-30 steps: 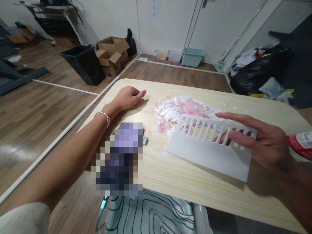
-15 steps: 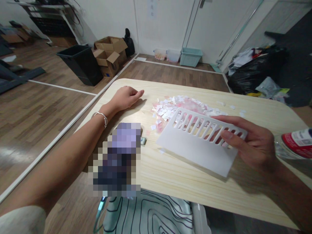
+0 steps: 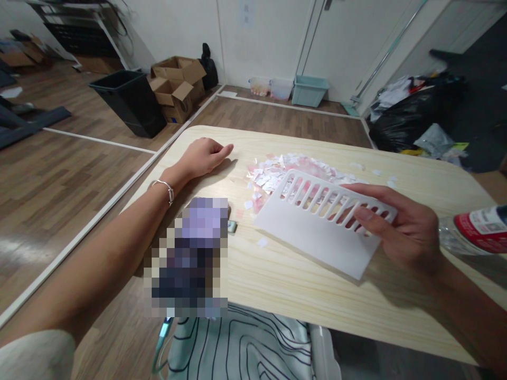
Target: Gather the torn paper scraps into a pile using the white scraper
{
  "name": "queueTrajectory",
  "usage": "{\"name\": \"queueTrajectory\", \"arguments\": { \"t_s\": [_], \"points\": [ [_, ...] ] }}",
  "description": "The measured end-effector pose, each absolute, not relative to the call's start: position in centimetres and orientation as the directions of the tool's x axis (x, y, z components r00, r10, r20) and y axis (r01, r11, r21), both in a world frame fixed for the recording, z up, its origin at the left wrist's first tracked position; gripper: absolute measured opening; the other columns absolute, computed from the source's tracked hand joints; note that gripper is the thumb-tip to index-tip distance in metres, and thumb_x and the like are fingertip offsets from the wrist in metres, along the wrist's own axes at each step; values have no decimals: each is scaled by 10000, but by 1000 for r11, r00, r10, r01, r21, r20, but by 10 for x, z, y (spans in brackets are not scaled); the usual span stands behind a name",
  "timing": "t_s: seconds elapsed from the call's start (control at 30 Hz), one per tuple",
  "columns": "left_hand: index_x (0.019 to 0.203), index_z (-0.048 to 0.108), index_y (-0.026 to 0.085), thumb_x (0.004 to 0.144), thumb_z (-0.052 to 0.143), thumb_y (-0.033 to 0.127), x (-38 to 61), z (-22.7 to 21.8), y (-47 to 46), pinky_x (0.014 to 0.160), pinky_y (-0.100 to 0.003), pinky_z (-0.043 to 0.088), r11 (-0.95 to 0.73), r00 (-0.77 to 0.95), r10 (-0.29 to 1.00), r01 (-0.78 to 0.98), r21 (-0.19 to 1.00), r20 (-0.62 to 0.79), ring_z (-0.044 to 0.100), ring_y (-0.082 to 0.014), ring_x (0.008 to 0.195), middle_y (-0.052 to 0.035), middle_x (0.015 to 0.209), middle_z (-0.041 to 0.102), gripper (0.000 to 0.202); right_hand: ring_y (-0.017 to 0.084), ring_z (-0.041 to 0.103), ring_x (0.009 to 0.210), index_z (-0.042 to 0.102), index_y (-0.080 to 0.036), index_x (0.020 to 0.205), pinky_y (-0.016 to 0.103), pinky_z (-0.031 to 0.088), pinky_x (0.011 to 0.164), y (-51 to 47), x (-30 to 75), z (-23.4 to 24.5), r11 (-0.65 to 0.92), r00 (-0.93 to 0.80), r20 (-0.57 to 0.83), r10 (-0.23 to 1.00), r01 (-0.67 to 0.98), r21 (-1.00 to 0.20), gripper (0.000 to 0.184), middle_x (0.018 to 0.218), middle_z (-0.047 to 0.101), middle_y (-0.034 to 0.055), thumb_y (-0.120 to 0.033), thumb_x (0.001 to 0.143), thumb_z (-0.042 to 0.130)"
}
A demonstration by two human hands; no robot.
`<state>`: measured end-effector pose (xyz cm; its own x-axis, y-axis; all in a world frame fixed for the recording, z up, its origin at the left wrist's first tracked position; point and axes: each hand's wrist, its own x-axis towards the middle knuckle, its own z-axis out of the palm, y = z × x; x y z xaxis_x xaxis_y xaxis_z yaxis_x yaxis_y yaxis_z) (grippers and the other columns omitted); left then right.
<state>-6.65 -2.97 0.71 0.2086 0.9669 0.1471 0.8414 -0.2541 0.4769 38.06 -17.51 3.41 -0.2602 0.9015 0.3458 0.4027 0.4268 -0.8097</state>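
You get moderate, soft indoor light on the table (image 3: 273,285), dimmer beneath your right forearm (image 3: 467,311) toward the near right corner. Diffuse shadows lie by your left hand (image 3: 206,157) and under the white slotted plate (image 3: 312,227). Beyond the left edge, glare whitens the floor (image 3: 28,253). A blocky mosaic (image 3: 194,248) hides detail at the near edge's left end. Your wide lens bows the table's edges; lettering on the wall sheet (image 3: 246,13) blurs past reading.

Head cam (sole view): worn on person's head, faced fwd & down. Tabletop (image 3: 257,279) lay at close rng, approx. mid-frame; flr (image 3: 95,169) & far wall (image 3: 178,29) showed beyond, farther off.
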Motion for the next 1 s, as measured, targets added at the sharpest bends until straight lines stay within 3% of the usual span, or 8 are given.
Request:
{"name": "queueTrajectory", "arguments": {
  "t_s": [0.2,0.57,0.77,1.0],
  "points": [
    [533,416,310,1205,557,609,-69,5,-29,731,-402,379,-265,219,964,842,470,152,432,-189,571,1,438,439,749,229,869,733,1030,-379,1394,311,707,662,-179,374,37,410,-198,360,912,398,-820,273,956,972,25,-424,1130,978],
    [527,406,315,1209,594,573,-67,8,-30,761,-408,402,-231,186,972,849,475,141,417,-194,585,5,463,421,753,222,876,709,1018,-381,1417,305,673,623,-174,377,34,513,-278,432,858,416,-751,286,982,992,14,-448,1146,952],
    [520,389,316,1198,571,581,-67,7,-30,745,-404,390,-238,192,971,848,473,145,415,-188,574,4,447,417,751,185,734,533,996,-357,1486,300,540,495,-172,386,35,528,-369,384,846,481,-701,338,849,938,-5,-419,1165,914],
    [517,336,325,1157,547,671,-69,5,-29,703,-400,372,-271,210,961,837,475,178,367,-183,554,7,420,345,758,197,751,518,988,-386,1467,298,570,494,-171,388,38,534,-410,364,836,463,-707,315,778,904,-18,-424,1169,893]
  ]
}}
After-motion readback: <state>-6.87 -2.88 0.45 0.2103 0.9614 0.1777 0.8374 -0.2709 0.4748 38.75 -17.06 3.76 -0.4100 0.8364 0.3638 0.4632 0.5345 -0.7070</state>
